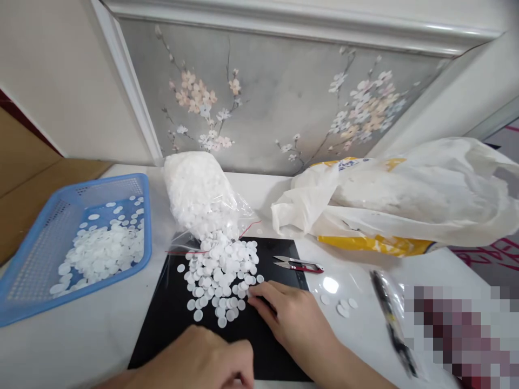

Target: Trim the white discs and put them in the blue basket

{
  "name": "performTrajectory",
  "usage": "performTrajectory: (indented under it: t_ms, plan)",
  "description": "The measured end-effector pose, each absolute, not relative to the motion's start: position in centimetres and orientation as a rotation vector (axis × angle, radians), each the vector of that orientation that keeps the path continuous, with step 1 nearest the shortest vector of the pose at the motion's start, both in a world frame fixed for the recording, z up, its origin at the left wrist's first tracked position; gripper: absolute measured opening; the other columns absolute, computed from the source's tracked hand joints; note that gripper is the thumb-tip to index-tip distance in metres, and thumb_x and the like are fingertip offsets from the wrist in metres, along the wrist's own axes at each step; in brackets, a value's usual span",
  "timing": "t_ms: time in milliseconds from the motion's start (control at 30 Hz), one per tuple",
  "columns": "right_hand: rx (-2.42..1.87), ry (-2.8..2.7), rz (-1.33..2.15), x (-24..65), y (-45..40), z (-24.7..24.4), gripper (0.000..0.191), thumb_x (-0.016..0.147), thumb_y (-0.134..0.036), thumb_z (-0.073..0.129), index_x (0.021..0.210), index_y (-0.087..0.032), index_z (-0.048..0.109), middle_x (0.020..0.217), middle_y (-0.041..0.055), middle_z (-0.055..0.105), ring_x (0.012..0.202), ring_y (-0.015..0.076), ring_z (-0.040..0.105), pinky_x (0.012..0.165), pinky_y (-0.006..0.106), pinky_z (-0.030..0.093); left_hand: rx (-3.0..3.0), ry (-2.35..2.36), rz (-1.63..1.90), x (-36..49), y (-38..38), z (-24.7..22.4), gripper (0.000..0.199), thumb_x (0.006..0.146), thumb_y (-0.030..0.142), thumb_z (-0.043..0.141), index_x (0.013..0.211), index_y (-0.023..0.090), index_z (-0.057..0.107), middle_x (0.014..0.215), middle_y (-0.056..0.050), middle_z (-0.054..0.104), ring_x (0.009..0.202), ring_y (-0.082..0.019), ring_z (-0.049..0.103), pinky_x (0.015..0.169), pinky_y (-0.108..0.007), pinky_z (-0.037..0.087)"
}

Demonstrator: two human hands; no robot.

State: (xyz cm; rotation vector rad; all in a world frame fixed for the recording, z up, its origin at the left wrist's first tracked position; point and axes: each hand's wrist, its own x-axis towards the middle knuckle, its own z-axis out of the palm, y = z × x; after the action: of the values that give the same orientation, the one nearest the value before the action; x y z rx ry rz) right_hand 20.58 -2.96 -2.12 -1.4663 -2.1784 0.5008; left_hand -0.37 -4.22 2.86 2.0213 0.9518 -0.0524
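Observation:
Many small round white plastic discs (221, 270) lie in a loose pile on a black mat (271, 340), spilling from the mouth of a clear plastic bag (198, 189) full of them. My right hand (298, 319) is at the pile's right edge, with thumb and forefinger pinched on one white disc. Near the mat's front edge is my left hand (206, 356), its fingers curled closed. What it holds, if anything, is hidden. Thread snips (300, 265) with a red handle part lie at the mat's right edge, beyond my right hand.
A blue plastic basket (148, 232) with many discs stands at the left. Several loose discs (343, 309) and packaged black pens (391, 324) lie on the white table (348, 351) at the right. Behind them is a white-and-yellow plastic bag (397, 200), near a floral panel (275, 97).

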Motion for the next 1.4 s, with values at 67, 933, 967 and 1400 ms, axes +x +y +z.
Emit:
performTrajectory:
  t_ms: [67, 933, 967, 1400]
  plan:
    - [-1.468, -2.140, 0.538, 20.6, -3.0, -2.0, 0.014, 0.086, -0.013, 0.058, 0.087, -0.022, 0.069, 0.079, 0.0012, 0.075, 0.064, 0.0179, 0.070, 0.057, 0.024, 0.046, 2.136, 1.126, 0.006, 0.3, -2.8, 3.4, 0.025, 0.092, 0.026, 0.053, 0.068, 0.022, 0.058, 0.063, 0.005, 0.065, 0.059, -0.013, 0.060, 0.052, -0.023, 0.033]
    - [-1.186, -0.849, 1.984, 21.6, -2.0, 1.1, 0.037, 0.078, -0.048, 0.070, 0.073, -0.020, 0.047, 0.056, -0.0068, 0.051, 0.042, 0.0035, 0.022, 0.042, 0.021, 0.009, 2.818, 1.099, 0.307, 1.1, -1.2, 0.1, 0.006, 0.083, 0.016, 0.061, 0.088, 0.019, 0.060, 0.073, -0.001, 0.067, 0.065, -0.022, 0.065, 0.059, -0.033, 0.045]
    - [-1.170, -0.832, 2.000, 21.6, -2.0, 1.0, 0.039, 0.078, -0.049, 0.070, 0.072, -0.020, 0.046, 0.057, -0.0051, 0.054, 0.043, 0.0034, 0.024, 0.042, 0.021, 0.009, 2.832, 1.095, 0.324, 1.1, -1.2, 0.0, 0.006, 0.083, 0.016, 0.061, 0.087, 0.020, 0.059, 0.072, -0.001, 0.066, 0.064, -0.022, 0.064, 0.059, -0.033, 0.045]
    - [-1.573, -1.755, 1.218, 22.1, -2.3, 0.8, 0.010, 0.089, -0.021, 0.052, 0.081, -0.023, 0.057, 0.057, -0.0073, 0.046, 0.050, 0.0109, 0.041, 0.048, 0.022, 0.028, 2.772, 1.193, 0.341, 1.4, -1.1, 0.0, 0.012, 0.082, 0.016, 0.055, 0.092, 0.022, 0.056, 0.071, 0.001, 0.067, 0.061, -0.020, 0.064, 0.057, -0.030, 0.043]
